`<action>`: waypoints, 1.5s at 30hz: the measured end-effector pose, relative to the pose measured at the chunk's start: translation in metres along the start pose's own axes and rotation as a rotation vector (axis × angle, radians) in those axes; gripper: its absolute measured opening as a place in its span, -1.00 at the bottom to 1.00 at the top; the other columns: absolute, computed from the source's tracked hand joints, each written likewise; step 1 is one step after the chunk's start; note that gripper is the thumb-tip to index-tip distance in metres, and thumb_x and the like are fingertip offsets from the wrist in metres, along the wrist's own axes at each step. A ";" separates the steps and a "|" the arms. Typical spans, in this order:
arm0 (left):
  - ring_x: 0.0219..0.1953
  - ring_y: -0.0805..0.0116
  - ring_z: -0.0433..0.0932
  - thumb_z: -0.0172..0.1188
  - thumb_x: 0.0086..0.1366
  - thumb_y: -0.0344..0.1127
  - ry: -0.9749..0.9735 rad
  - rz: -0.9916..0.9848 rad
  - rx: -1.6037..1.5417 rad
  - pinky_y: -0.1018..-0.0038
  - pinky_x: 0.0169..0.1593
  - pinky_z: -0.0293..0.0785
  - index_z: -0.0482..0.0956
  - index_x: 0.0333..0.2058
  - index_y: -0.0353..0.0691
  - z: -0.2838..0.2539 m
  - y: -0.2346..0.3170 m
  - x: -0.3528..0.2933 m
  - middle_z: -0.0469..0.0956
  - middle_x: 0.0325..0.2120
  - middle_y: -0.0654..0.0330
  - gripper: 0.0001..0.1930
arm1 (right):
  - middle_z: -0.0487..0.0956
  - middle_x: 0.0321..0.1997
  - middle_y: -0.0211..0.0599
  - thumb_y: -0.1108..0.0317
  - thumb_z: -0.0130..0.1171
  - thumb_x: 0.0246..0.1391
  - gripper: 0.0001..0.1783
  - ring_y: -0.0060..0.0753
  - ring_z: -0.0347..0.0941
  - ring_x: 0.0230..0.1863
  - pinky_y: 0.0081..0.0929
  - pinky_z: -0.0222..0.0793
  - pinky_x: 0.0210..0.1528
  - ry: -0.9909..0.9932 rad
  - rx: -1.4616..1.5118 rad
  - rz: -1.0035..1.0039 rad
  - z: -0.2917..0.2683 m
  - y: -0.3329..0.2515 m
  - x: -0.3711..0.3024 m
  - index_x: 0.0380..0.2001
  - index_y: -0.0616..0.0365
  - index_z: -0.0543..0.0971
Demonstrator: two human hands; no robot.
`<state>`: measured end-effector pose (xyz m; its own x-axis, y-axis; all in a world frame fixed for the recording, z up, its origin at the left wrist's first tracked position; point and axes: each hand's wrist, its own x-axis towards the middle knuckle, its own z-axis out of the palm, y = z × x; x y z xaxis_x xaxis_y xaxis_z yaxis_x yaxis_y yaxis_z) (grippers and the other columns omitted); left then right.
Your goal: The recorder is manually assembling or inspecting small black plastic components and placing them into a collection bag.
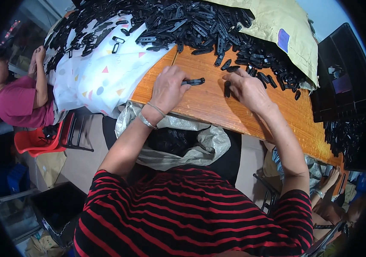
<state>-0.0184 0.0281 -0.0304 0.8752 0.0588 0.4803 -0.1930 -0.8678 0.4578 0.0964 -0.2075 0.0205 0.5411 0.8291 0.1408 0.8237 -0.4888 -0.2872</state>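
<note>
My left hand (pixel 169 88) rests over the near edge of the wooden table (pixel 204 105), its fingers closed on one end of a long black plastic part (pixel 196 81) that points to the right. To the right of it, my right hand (pixel 249 90) pinches a smaller dark piece (pixel 227 89), held upright near the tabletop. A gap of bare wood separates the two hands. Beyond them lies a large heap of similar black plastic parts (pixel 191 25), with a few strays close to my right fingers.
An open woven sack (pixel 208 147) with dark contents sits between my lap and the table. A patterned white cloth (pixel 101 77) covers the left side, where a person in a magenta shirt (pixel 20 100) works. Brown paper (pixel 277 21) and a black bin (pixel 341 77) stand right; another person's hand (pixel 330 177) is lower right.
</note>
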 end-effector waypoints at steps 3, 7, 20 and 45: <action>-0.29 0.08 0.45 0.34 -0.01 -0.46 -0.015 0.007 -0.007 0.25 -0.20 0.37 0.55 -0.34 -0.24 0.000 0.001 0.001 0.47 -0.42 0.11 -0.78 | 0.49 -0.22 -0.10 0.42 0.18 0.02 -0.80 0.01 0.52 -0.26 -0.16 0.44 -0.27 -0.070 -0.051 -0.165 0.005 0.004 -0.006 -0.23 0.18 0.54; -0.33 0.05 0.47 0.30 0.04 -0.48 -0.043 0.004 -0.049 0.29 -0.24 0.41 0.53 -0.37 -0.26 -0.002 0.008 0.002 0.48 -0.40 0.09 -0.83 | 0.50 -0.23 -0.11 0.50 0.25 -0.05 -0.72 -0.01 0.52 -0.26 -0.20 0.45 -0.25 -0.075 -0.157 -0.031 0.016 0.008 -0.003 -0.20 0.15 0.52; -0.23 0.52 0.58 0.13 0.23 -0.61 0.010 -0.449 -1.179 0.64 -0.15 0.54 0.48 -0.17 -0.44 -0.011 0.039 -0.001 0.58 -0.27 0.16 -0.82 | 0.52 -0.29 -0.20 0.50 0.29 -0.05 -0.70 -0.12 0.54 -0.34 -0.32 0.45 -0.35 0.395 0.206 -0.101 0.014 -0.066 0.007 -0.18 0.17 0.58; -0.23 0.56 0.54 0.22 0.21 -0.57 0.109 -0.428 -1.095 0.65 -0.14 0.51 0.41 -0.06 -0.38 -0.037 0.064 -0.015 0.54 -0.24 0.19 -0.68 | 0.57 -0.19 -0.30 0.56 0.36 -0.11 -0.62 -0.44 0.55 -0.44 -0.54 0.45 -0.45 0.377 0.396 -0.197 0.009 -0.077 0.008 -0.13 0.18 0.59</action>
<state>-0.0606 -0.0098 0.0193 0.9286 0.3304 0.1692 -0.2175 0.1150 0.9693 0.0362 -0.1608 0.0354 0.4665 0.7050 0.5342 0.8282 -0.1362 -0.5436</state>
